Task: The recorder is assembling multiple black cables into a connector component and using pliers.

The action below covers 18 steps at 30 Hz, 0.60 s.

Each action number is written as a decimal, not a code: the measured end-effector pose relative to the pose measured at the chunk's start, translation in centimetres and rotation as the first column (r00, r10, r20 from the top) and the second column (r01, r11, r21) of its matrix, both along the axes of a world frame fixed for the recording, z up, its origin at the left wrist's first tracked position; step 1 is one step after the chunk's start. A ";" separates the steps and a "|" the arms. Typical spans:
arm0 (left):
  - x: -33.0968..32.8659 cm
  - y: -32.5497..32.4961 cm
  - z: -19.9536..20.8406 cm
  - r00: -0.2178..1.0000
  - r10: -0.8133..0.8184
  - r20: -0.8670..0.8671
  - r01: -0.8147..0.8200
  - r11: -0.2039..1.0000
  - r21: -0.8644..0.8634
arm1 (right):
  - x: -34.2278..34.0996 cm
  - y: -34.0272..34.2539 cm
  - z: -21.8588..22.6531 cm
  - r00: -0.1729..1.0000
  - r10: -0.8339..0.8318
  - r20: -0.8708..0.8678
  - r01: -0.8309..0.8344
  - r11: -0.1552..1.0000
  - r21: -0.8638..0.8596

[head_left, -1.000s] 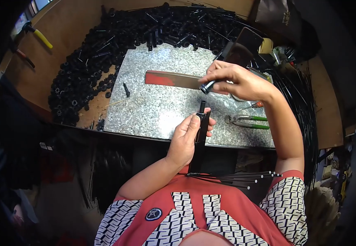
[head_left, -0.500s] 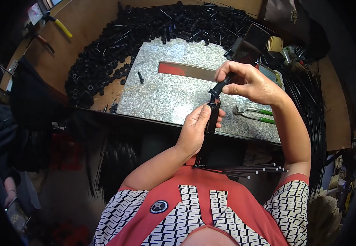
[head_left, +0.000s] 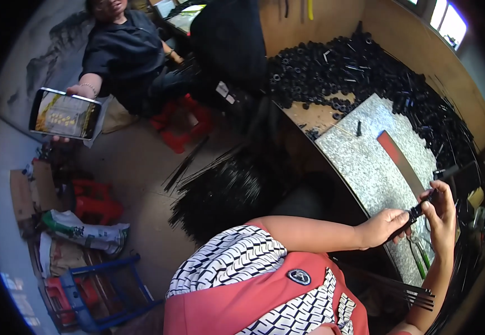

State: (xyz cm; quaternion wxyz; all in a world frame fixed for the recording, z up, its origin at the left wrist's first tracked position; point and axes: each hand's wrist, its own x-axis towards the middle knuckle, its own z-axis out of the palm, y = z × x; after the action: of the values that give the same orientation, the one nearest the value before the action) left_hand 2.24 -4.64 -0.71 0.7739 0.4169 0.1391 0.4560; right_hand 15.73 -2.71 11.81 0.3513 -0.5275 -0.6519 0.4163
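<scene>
My left hand (head_left: 386,228) is closed round a bundle of thin black rods, held over the near edge of the speckled board (head_left: 349,148). At the bundle's upper end, the fingers of my right hand (head_left: 443,215) close on a black tubular plastic fitting (head_left: 419,210). Whether the fitting is joined to the rods cannot be made out. Long black rods (head_left: 407,288) stick out past my right forearm. Close by my hands lie pincers with green handles (head_left: 423,262). A flat metal bar with a red end (head_left: 400,159) and a small black plastic piece (head_left: 358,128) rest farther up the board.
A heap of black plastic parts (head_left: 332,70) lines the back of the bench. Black rods (head_left: 228,192) stand in a bunch left of me. At the far left, a seated person (head_left: 125,53) holds out a phone (head_left: 64,116). Red stools (head_left: 182,125) stand on the floor.
My view has swung left, bringing the person with the phone into sight and shifting the bench rightward. Both hands still hold the bundle and the fitting.
</scene>
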 end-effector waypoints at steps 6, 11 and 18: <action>-0.4 0.2 1.1 1.000 -0.017 -0.008 0.017 1.000 -0.009 | 0.6 -0.1 -0.7 1.000 0.018 -0.002 -0.018 0.998 0.061; 0.1 0.2 1.0 0.999 0.031 0.034 -0.031 1.000 -0.001 | 0.3 -0.5 -0.5 1.000 -0.009 -0.018 0.010 0.996 0.092; 0.2 -0.1 1.0 1.000 0.008 0.027 -0.008 1.000 0.011 | 0.7 -1.1 -0.4 1.000 -0.017 0.001 0.017 0.995 0.100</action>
State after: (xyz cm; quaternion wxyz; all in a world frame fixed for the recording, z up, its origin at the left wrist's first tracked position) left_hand 2.49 -4.71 0.25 0.7717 0.4143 0.1278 0.4653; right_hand 16.45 -3.78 11.44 0.3802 -0.5152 -0.6679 0.3795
